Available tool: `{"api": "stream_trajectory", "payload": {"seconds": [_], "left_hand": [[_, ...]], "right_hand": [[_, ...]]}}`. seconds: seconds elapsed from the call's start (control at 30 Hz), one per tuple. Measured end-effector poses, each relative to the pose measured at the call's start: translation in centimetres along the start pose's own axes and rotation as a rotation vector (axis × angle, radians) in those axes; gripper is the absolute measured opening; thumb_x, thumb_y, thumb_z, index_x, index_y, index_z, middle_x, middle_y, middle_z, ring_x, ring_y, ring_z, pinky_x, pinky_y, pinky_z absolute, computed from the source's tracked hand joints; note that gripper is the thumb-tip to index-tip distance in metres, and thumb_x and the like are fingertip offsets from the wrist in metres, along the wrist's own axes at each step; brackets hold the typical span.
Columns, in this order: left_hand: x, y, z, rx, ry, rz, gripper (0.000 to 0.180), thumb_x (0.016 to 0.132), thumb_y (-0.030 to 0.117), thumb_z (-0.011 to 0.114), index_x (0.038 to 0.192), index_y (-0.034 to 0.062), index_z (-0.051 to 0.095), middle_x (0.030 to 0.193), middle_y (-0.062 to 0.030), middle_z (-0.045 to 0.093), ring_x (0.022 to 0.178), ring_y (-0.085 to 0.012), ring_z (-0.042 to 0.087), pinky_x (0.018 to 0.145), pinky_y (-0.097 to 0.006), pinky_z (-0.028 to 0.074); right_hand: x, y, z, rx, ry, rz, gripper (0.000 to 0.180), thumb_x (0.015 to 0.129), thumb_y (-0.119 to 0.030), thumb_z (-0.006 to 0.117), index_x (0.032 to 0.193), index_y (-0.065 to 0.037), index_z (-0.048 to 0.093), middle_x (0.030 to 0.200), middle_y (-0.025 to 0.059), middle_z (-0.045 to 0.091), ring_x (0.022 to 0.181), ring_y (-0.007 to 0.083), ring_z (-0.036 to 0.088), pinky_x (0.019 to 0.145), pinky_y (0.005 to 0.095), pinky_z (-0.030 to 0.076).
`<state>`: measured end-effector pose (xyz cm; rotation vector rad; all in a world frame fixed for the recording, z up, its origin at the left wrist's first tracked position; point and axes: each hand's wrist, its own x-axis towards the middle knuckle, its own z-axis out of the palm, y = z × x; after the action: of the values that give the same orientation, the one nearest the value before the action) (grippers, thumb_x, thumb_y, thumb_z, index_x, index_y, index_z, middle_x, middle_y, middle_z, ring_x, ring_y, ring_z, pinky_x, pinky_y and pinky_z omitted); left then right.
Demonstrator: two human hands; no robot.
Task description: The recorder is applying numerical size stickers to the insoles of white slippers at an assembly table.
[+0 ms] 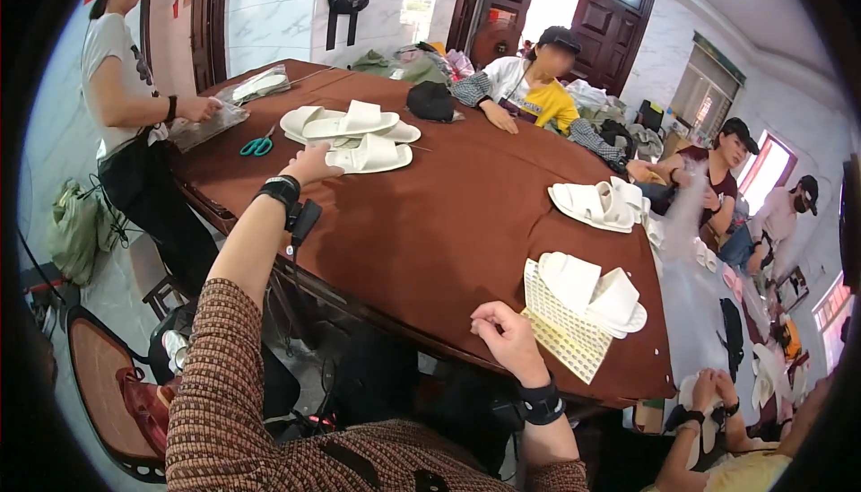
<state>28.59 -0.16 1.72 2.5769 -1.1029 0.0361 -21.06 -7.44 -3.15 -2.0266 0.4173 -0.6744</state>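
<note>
At the left part of the brown-covered table (430, 241), my left hand (309, 163) has its fingers closed at the near end of a white slipper (377, 156). More white slippers (354, 121) lie stacked just behind it. My right hand (509, 338) is over the table's near edge with its fingers curled together; whether something small is between them is hidden. Right beside that hand are yellow sticker sheets (574, 346) printed with rows of small marks. A pair of white slippers (596, 295) rests partly on those sheets.
Teal scissors (257, 145) and a black cap (431, 101) lie farther back. Another group of white slippers (596, 204) sits at the right. A person (126, 88) stands at the left handling clear plastic; several others sit around the tables. A chair (108, 384) stands at my left.
</note>
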Motion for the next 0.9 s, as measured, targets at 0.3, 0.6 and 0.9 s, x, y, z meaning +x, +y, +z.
{"api": "stream_trajectory", "payload": {"seconds": [0.3, 0.6, 0.9], "left_hand": [[4.7, -2.3, -0.8, 0.047, -0.055, -0.104, 0.083, 0.071, 0.055, 0.073, 0.137, 0.0112, 0.046, 0.135, -0.0224, 0.052, 0.127, -0.0435, 0.046, 0.103, -0.056, 0.037], [6.5, -4.0, -1.2, 0.012, 0.077, -0.19, 0.089, 0.069, 0.048, 0.074, 0.142, 0.0127, 0.038, 0.144, -0.0255, 0.037, 0.13, -0.048, 0.04, 0.104, -0.058, 0.036], [9.6, -3.7, 0.2, 0.051, 0.065, -0.125, 0.101, 0.065, 0.045, 0.077, 0.149, 0.0192, 0.026, 0.146, -0.0209, 0.036, 0.13, -0.0467, 0.042, 0.102, -0.062, 0.036]], "right_hand": [[-0.5, 0.0, -0.9, 0.124, 0.015, 0.039, 0.01, 0.089, 0.001, 0.06, 0.098, 0.004, 0.061, 0.085, 0.0075, 0.068, 0.078, 0.0112, 0.066, 0.069, 0.0235, 0.051], [-1.8, -0.3, -0.5, -0.018, 0.155, -0.021, 0.008, 0.081, 0.002, 0.066, 0.089, 0.0, 0.066, 0.075, 0.0099, 0.065, 0.064, 0.0175, 0.062, 0.058, 0.0271, 0.047], [-1.3, 0.1, 0.1, -0.114, 0.193, -0.11, 0.012, 0.078, 0.002, 0.067, 0.088, -0.003, 0.067, 0.071, 0.0084, 0.064, 0.062, 0.0225, 0.063, 0.056, 0.0311, 0.048]]}}
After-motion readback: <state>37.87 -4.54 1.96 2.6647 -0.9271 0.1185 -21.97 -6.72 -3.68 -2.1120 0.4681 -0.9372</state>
